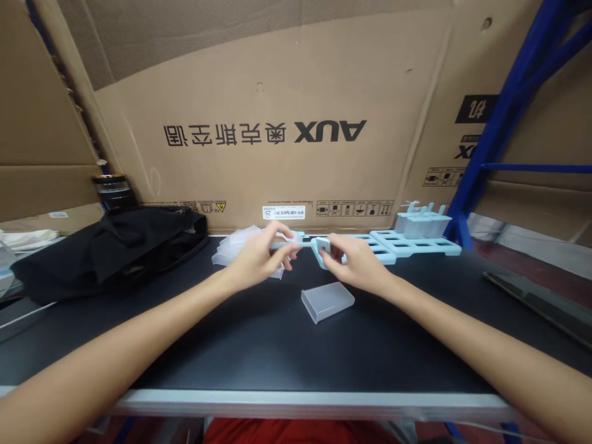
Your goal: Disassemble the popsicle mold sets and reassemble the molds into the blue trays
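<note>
Above the middle of the table, my left hand [259, 251] pinches the thin end of a light-blue popsicle-mould stick. My right hand [361, 262] is closed on the wider cap [323, 249] of that same light-blue piece. Just below my right hand, a translucent popsicle-mould sleeve [328, 302] lies on its side on the table. More translucent sleeves [231, 245] are piled behind and beside my left hand. Behind my right hand lies a light-blue mould frame [407, 248] with rectangular openings. At its right end stand several sleeves [422, 225] with light-blue sticks on top.
A black cloth bag [115, 246] covers the table's left side, with a dark jar [115, 190] behind it. Printed cardboard [259, 74] walls the back. A blue metal post [499, 129] rises at the right. A dark flat object [536, 302] lies near the right edge.
</note>
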A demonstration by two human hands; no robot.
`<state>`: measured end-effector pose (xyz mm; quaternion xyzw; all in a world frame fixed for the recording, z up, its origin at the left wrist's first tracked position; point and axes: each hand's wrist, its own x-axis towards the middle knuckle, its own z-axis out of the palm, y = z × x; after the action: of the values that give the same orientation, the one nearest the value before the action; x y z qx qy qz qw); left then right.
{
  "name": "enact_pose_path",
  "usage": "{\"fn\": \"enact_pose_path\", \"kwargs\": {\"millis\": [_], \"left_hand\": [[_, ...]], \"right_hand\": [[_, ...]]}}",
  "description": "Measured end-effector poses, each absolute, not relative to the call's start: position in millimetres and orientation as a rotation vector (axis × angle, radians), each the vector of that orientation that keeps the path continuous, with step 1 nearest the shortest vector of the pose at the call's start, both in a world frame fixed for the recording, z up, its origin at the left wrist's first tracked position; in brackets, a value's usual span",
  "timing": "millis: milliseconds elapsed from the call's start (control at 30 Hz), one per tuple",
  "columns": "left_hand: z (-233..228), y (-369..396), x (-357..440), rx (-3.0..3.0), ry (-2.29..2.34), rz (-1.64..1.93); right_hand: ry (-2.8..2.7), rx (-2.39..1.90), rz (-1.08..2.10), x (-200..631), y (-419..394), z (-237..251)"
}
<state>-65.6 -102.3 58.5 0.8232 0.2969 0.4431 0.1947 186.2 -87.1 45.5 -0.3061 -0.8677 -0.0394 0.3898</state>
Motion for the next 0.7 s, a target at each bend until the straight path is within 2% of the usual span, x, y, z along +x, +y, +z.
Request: {"fn": "enact_pose_path", "kwargs": {"millis": [133,300,400,500,600,700], "left_hand": [[95,-61,-83,2.39,1.025,1.366],[113,16,-84,2.613,1.569,0.8],[110,40,-82,2.614,1.712,0.71],[105,31,-80,2.6,1.842,0.778],[98,-8,-71,2.666,1.818,0.916],[79,-63,-50,2.991,1.253,1.003]], "right_hand": [[-2.095,-1.029,-0.09,205,-73,46],[-2.131,-1.086,-0.129,209,-68,42],[-2.225,-1.055,-0.125,204,-67,38],[-2.243,-1.05,-0.028,207,-64,35],[-2.147,-1.09,0.092,214,-54,38],[-2.074,-1.187,0.107,212,-37,49]]}}
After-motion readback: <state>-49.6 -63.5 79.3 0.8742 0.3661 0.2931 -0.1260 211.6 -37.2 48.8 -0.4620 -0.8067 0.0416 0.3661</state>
